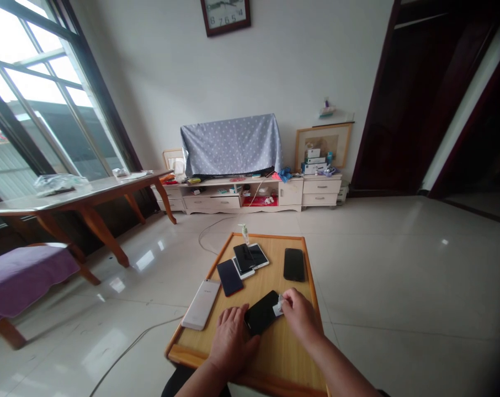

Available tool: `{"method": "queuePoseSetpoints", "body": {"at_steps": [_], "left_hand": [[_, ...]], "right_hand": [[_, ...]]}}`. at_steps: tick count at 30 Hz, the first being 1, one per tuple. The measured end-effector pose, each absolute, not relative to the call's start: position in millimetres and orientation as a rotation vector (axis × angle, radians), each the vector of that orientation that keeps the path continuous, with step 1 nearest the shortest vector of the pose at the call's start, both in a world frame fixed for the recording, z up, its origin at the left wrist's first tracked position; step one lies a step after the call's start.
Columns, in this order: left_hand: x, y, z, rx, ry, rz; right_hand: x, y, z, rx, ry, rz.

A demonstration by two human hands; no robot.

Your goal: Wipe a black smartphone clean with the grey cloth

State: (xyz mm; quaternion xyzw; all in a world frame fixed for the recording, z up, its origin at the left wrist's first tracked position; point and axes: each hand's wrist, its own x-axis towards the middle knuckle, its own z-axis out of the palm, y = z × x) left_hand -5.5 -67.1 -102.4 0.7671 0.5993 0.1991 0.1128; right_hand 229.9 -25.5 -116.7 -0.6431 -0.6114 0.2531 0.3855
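A black smartphone [261, 314] lies screen up and at a slant near the front of a small wooden table [270, 353]. My left hand [232, 336] holds its left end, with the fingers at the far corner and the thumb along the near side. At the phone's right end, my right hand [297, 311] pinches a small white wipe [278, 306] that rests against the glass. Just left of them lies a pale pinkish phone [201, 304], back up. Behind is a dark blue phone or case [230, 277].
Several phones [245, 257] overlap near the table's far left, beside a small pump bottle [244, 234]. Another black phone [294, 264] lies by the right edge. A cable [138, 341] crosses the floor at left. Beyond stand a white cabinet [290, 194] and a larger table [96, 193].
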Motion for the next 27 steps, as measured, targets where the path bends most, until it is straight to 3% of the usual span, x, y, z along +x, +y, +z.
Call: {"method": "queuePoseSetpoints", "body": {"at_steps": [7, 17, 27], "left_hand": [[0, -53, -95, 2.257, 1.719, 0.614], [-18, -36, -124, 2.237, 1.72, 0.628], [-26, -25, -128, 2.233, 1.653, 0.429]], "right_hand": [[219, -20, -119, -1.629, -1.639, 0.475], [204, -25, -114, -1.632, -1.942, 0.177], [191, -25, -131, -1.774, -2.057, 0.26]]}}
